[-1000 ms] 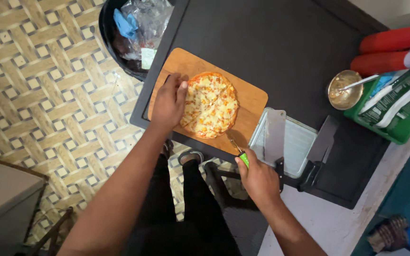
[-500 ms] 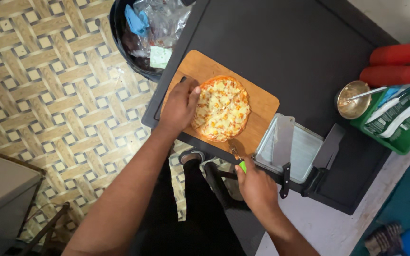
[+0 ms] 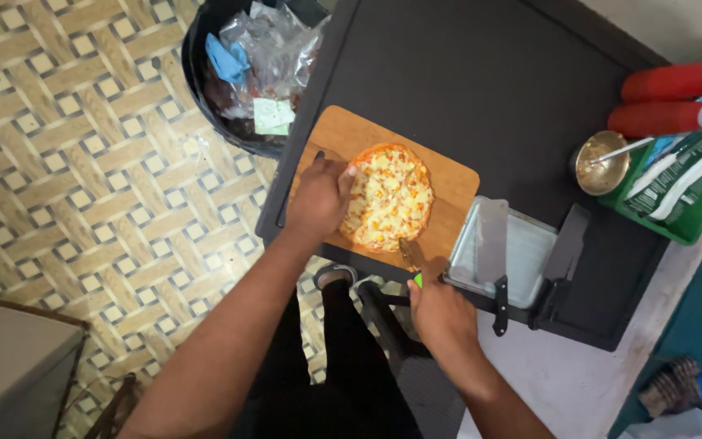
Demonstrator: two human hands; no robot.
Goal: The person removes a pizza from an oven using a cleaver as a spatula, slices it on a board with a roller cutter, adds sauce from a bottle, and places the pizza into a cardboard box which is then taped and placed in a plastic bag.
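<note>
Pizza (image 3: 392,197) steadied by left hand (image 3: 318,199); right hand (image 3: 442,313) grip closed around knife (image 3: 410,258).

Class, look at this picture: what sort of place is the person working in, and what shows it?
Probably a small kitchen or food-prep corner: a pizza on a wooden cutting board, a metal tray beside it, and a full rubbish bin nearby.

Bare forearms, black trousers (image 3: 343,366), grey-soled shoe (image 3: 336,275).
</note>
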